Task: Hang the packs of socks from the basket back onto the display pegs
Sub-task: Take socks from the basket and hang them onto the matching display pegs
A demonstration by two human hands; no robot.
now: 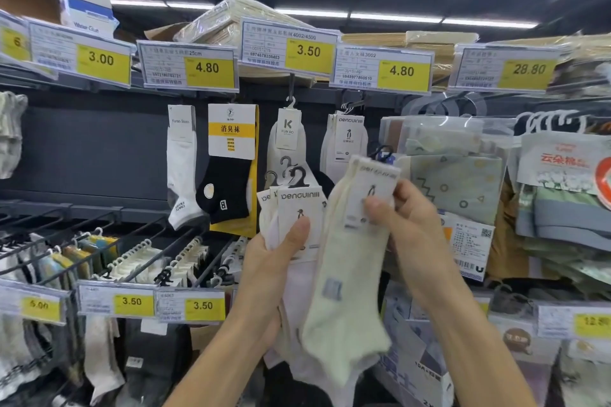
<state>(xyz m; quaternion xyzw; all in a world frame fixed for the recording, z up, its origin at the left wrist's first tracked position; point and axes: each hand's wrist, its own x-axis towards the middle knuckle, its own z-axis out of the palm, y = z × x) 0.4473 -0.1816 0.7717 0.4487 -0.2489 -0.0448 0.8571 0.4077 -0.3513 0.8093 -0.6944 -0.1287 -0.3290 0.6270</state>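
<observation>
My left hand (277, 261) grips a bunch of pale sock packs (299, 208) with white Penguin cards and black hooks, held upright in front of the rack. My right hand (413, 218) holds one cream sock pack (350, 277) by its card, tilted, with its black hook (383, 153) pointing up to the right. Just above hang matching white Penguin sock packs (347, 139) on a peg (353, 104) under the 4.80 tag. The basket is out of view.
Other sock packs hang on neighbouring pegs: a white pair (181, 168), a black pair with a yellow card (231, 168), a Kunao pack (287, 135). Bagged multipacks (456, 175) crowd the right. Lower pegs with price tags (132, 302) jut out at the lower left.
</observation>
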